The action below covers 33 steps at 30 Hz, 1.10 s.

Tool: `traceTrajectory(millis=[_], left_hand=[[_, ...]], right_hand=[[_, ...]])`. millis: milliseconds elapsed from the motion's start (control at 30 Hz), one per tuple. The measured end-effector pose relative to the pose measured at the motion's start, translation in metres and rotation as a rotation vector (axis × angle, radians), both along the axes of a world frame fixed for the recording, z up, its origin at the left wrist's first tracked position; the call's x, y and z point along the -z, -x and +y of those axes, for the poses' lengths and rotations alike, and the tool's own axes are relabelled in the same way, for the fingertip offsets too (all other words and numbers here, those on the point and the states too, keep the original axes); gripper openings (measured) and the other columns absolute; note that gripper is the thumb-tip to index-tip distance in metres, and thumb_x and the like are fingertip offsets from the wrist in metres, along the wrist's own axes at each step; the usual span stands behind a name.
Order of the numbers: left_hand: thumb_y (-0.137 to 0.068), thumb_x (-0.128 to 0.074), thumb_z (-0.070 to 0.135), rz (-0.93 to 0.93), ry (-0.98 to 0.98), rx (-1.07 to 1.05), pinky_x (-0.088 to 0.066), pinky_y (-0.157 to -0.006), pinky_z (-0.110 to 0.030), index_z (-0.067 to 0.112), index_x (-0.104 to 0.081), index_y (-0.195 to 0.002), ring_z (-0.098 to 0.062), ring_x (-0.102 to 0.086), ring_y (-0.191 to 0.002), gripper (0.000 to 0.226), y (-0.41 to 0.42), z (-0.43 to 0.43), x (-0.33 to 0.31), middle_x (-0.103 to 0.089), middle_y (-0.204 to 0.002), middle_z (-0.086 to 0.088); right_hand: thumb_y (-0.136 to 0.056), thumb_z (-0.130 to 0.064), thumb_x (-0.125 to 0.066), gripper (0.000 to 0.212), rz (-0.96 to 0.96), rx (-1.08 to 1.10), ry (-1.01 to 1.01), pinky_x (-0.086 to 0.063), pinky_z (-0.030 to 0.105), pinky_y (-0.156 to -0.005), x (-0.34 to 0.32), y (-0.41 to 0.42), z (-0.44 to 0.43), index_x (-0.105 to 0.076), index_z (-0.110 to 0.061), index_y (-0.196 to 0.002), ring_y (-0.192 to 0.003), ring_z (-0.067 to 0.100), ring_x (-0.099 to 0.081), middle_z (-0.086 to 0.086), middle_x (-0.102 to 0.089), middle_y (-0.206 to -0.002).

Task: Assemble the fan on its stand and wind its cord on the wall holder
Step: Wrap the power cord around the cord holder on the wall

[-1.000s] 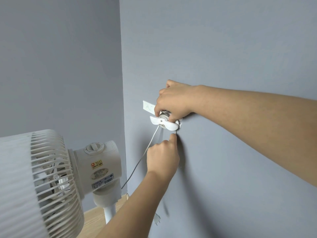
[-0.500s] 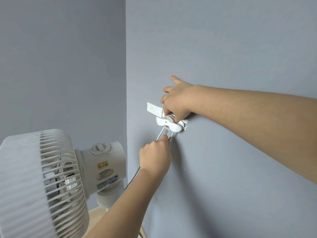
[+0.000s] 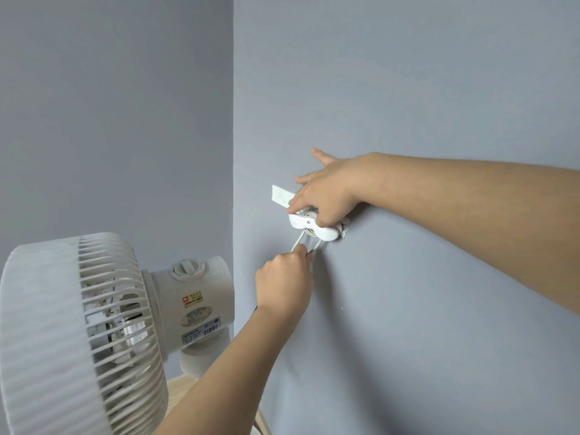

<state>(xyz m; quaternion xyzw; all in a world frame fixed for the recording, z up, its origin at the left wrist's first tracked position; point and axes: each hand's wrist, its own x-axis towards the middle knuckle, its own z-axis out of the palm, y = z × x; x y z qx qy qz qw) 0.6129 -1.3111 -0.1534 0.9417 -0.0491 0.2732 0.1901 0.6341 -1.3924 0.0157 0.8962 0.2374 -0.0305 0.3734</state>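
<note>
Right hand [image 3: 326, 196] pinned the coils on the holder [image 3: 314, 229]; left hand [image 3: 284, 282] pinched the cord [image 3: 298, 243] — we'd keep it taut, turns tight.

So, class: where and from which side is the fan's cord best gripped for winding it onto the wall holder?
Probably the short free stretch of cord just below the wall holder, pinched from underneath, as the left hand does. The right hand covers the holder's top, and the cord hangs down and left.
</note>
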Motion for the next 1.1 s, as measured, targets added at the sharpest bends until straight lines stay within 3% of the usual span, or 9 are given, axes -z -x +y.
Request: traceTrajectory(millis=[100,233,367,500,667,800,900,1000,1100], left_hand=[[-0.102,-0.030,0.031,-0.001,0.013,0.005,-0.032,-0.057,-0.030,0.014,-0.053,-0.097,-0.029,-0.043,-0.064,0.029,0.000,0.003,-0.001,-0.064,-0.080,-0.009],[-0.102,-0.030,0.032,-0.010,0.009,0.016,-0.032,-0.058,-0.030,0.014,-0.053,-0.098,-0.030,-0.043,-0.064,0.029,-0.001,0.004,-0.001,-0.065,-0.082,-0.009],[-0.101,-0.030,0.031,-0.022,0.012,0.017,-0.031,-0.057,-0.030,0.015,-0.053,-0.096,-0.030,-0.043,-0.064,0.028,-0.002,0.006,0.000,-0.060,-0.075,-0.007],[-0.101,-0.032,0.030,-0.033,-0.001,0.029,-0.029,-0.055,-0.029,0.016,-0.054,-0.094,-0.030,-0.042,-0.063,0.027,-0.002,0.009,0.000,-0.045,-0.066,-0.001],[-0.100,-0.035,0.033,0.005,0.048,0.029,-0.031,-0.057,-0.029,0.015,-0.054,-0.089,-0.030,-0.043,-0.065,0.028,-0.008,0.013,-0.002,-0.053,-0.070,-0.006],[-0.096,-0.044,0.038,0.244,0.506,0.171,-0.034,-0.053,-0.026,0.011,-0.054,-0.071,-0.024,-0.045,-0.058,0.038,-0.016,0.022,0.002,-0.053,-0.063,-0.002],[-0.094,-0.050,0.026,0.386,0.787,0.254,-0.035,-0.054,-0.025,0.017,-0.059,-0.067,-0.019,-0.041,-0.052,0.031,-0.026,0.032,0.002,-0.046,-0.058,0.000],[-0.089,-0.059,0.029,0.412,0.915,0.226,-0.038,-0.061,-0.030,0.014,-0.060,-0.068,-0.021,-0.041,-0.053,0.026,-0.032,0.040,-0.003,-0.044,-0.057,-0.001],[-0.087,-0.063,0.036,0.404,0.975,0.148,-0.034,-0.054,-0.024,0.014,-0.050,-0.066,-0.019,-0.039,-0.053,0.033,-0.038,0.041,-0.007,-0.042,-0.058,0.001]], right_hand=[[-0.094,-0.028,-0.036,0.058,0.039,-0.018,-0.007,0.019,0.056,-0.115,0.000,0.002,0.001,-0.024,-0.043,-0.149,-0.151,0.008,0.001,-0.021,-0.023,-0.158],[-0.096,-0.051,-0.039,0.052,-0.002,-0.049,0.056,0.017,0.056,-0.115,0.003,-0.001,0.000,-0.030,-0.044,-0.147,-0.151,0.013,0.001,-0.017,-0.029,-0.157],[-0.094,-0.058,-0.038,0.053,-0.071,-0.061,0.096,0.017,0.056,-0.115,0.003,-0.004,-0.002,-0.028,-0.048,-0.146,-0.151,0.016,0.006,-0.018,-0.018,-0.160],[-0.094,-0.058,-0.038,0.054,-0.084,-0.023,0.102,0.018,0.057,-0.115,0.004,-0.005,0.000,-0.029,-0.048,-0.146,-0.151,0.018,0.010,-0.012,-0.018,-0.161],[-0.095,-0.054,-0.041,0.054,-0.069,0.020,0.091,0.020,0.058,-0.114,0.005,-0.003,0.006,-0.028,-0.046,-0.147,-0.151,0.018,0.011,-0.011,-0.019,-0.161],[-0.096,-0.055,-0.036,0.054,-0.048,0.003,0.099,0.022,0.057,-0.113,0.004,-0.005,0.002,-0.022,-0.048,-0.148,-0.151,0.019,0.009,-0.013,-0.016,-0.161],[-0.095,-0.054,-0.040,0.060,-0.065,-0.014,0.076,0.020,0.056,-0.114,0.004,-0.008,0.000,-0.023,-0.038,-0.150,-0.151,0.017,0.006,-0.010,-0.020,-0.161],[-0.094,-0.052,-0.042,0.054,-0.055,0.006,0.056,0.019,0.055,-0.115,0.005,-0.008,0.000,-0.041,-0.031,-0.143,-0.151,0.015,0.007,-0.008,-0.027,-0.158],[-0.094,-0.048,-0.045,0.046,-0.039,0.005,0.031,0.019,0.056,-0.114,0.005,-0.009,0.000,-0.050,-0.031,-0.136,-0.151,0.016,0.005,-0.008,-0.031,-0.156]])
